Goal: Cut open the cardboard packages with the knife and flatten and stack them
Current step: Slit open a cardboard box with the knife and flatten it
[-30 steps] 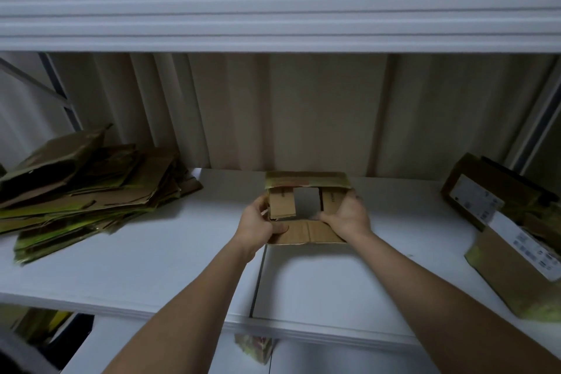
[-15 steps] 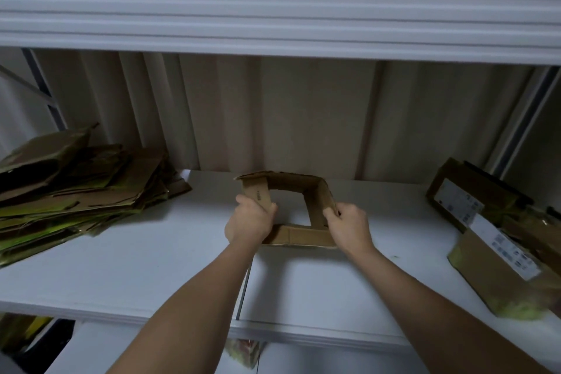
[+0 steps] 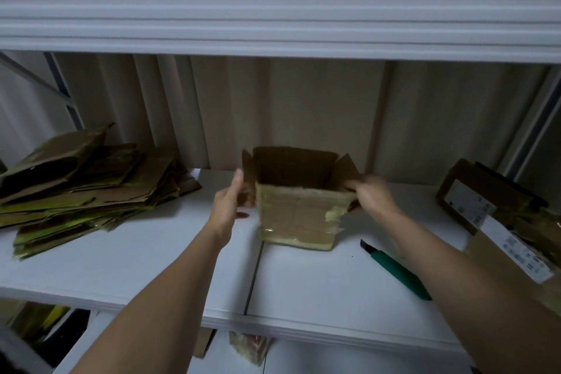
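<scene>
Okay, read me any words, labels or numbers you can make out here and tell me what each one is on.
No text can be read.
White label on the far right box: print and codes, too blurred.
White label on the near right box: barcode-like marks, too small.
Opened box, knife, flattened stack: no lettering visible.

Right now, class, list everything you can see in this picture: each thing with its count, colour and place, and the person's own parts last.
open cardboard box: one, brown with yellowish tape, upright at the middle of the shelf, flaps up
knife: one, green handle with a dark tip, lying on the shelf right of the box
flattened cardboard stack: one pile, brown and yellow-green, left end of the shelf
unopened packages: at least two, brown with white labels, right end
shelf: one, white, under an upper white shelf
left hand: one, at the box's left side
right hand: one, gripping the box's right flap
</scene>
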